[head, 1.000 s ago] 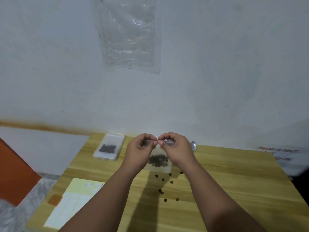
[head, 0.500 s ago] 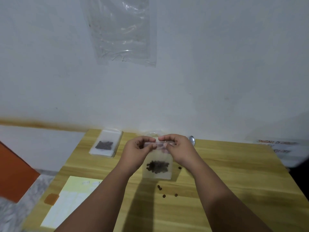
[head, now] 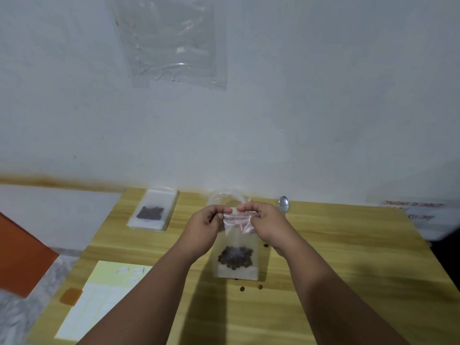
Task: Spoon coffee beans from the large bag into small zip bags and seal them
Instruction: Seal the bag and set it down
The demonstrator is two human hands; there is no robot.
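Note:
A small clear zip bag (head: 236,257) with dark coffee beans in its lower part hangs upright over the wooden table (head: 348,257). My left hand (head: 206,224) pinches its top edge at the left, and my right hand (head: 263,220) pinches the top strip further right. Behind my hands stands a larger clear bag (head: 224,196), mostly hidden. A metal spoon (head: 284,204) lies at the table's far edge, right of my right hand. A stack of small zip bags (head: 153,211), the top one holding beans, lies at the far left.
A few loose beans (head: 251,287) lie on the table under the held bag. A yellow-white label sheet (head: 99,297) lies at the near left corner. A clear plastic sheet (head: 171,41) hangs on the white wall. An orange panel (head: 22,260) stands left of the table.
My hands have moved apart along the bag's top edge, the right one sliding rightward. The camera view has dropped slightly, so the table sits lower in frame.

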